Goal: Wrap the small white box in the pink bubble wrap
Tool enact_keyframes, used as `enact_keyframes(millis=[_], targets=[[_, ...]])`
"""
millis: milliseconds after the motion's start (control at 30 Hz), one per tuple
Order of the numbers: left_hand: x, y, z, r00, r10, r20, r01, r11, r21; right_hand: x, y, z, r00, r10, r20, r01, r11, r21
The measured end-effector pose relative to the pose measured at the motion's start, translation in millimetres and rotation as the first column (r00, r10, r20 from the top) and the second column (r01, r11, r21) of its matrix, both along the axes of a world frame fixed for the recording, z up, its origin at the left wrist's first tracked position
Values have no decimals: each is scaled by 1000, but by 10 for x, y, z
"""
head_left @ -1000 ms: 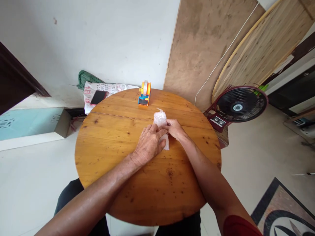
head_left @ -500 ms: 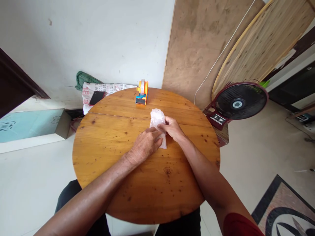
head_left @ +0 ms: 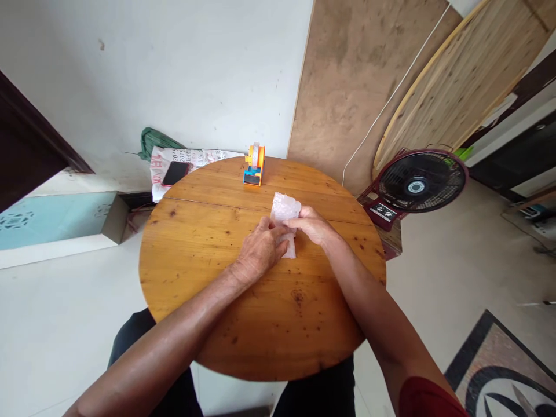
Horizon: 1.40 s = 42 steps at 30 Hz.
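A whitish, translucent piece of bubble wrap [head_left: 285,207] lies near the middle of the round wooden table [head_left: 195,255]. My left hand [head_left: 262,246] is closed on its lower left part, the fingers bent across it. From the right, my right hand [head_left: 313,225] pinches its right edge between thumb and fingers. Whether anything is wrapped inside cannot be seen. Beyond my hands, at the table's far edge, an orange and blue tape dispenser [head_left: 254,166] stands upright with a roll of clear tape in it.
Off the table's far left edge, a dark phone [head_left: 175,173] rests on a printed white sack [head_left: 197,155]. A dark red fan [head_left: 417,185] stands to the right. A brown board [head_left: 339,81] and a large round wooden panel [head_left: 460,75] lean behind. At left is a pale blue-topped box [head_left: 56,217].
The bubble wrap's upper part now looks wider and flatter, spread further to the right. My right hand has shifted slightly right with its edge. The whole view has also shifted a little.
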<state>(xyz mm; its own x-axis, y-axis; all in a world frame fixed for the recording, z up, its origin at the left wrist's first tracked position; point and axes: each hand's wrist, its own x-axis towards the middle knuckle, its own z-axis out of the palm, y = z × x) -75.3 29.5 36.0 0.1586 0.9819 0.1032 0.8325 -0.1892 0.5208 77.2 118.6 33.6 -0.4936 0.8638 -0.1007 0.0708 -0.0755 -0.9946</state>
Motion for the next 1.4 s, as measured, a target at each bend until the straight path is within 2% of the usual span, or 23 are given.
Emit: enact_keyframes(millis=[100, 200, 300, 433, 533, 633, 733, 900, 1100, 1300, 1400], targets=[[13, 7, 26, 997, 75, -7, -75, 997, -35, 25, -76, 88, 998, 17, 59, -20, 998, 52], [20, 3, 51, 985, 174, 3, -174, 984, -36, 30, -195, 121, 995, -41, 90, 31, 994, 106], [-10, 19, 50, 980, 197, 37, -197, 980, 10, 27, -292, 100, 989, -104, 101, 84, 979, 187], [-99, 124, -27, 976, 97, 194, -94, 995, -25, 34, -354, 72, 981, -106, 159, 57, 956, 289], [-141, 199, -89, 927, -17, 374, 28, 999, -23, 47, -391, 86, 964, -128, 235, 42, 940, 339], [-141, 210, -99, 903, -49, 427, 72, 997, -38, 64, -453, 104, 960, -135, 246, 33, 925, 377], [-134, 192, -81, 905, -28, 425, 62, 996, -67, 95, -539, 100, 964, -121, 237, 11, 909, 417], [-169, 202, -88, 905, -69, 421, 105, 993, -62, 176, -697, 56, 948, -143, 286, -27, 855, 518], [-211, 217, -102, 950, -113, 290, 118, 993, 1, 261, -784, 0, 952, -35, 304, -150, 813, 563], [-197, 177, -61, 971, -148, 188, 136, 988, 76, 281, -750, -115, 925, -110, 364, -198, 678, 708], [-210, 101, -38, 964, -222, 146, 198, 966, 165, 285, -738, -160, 914, -160, 372, -202, 616, 762]])
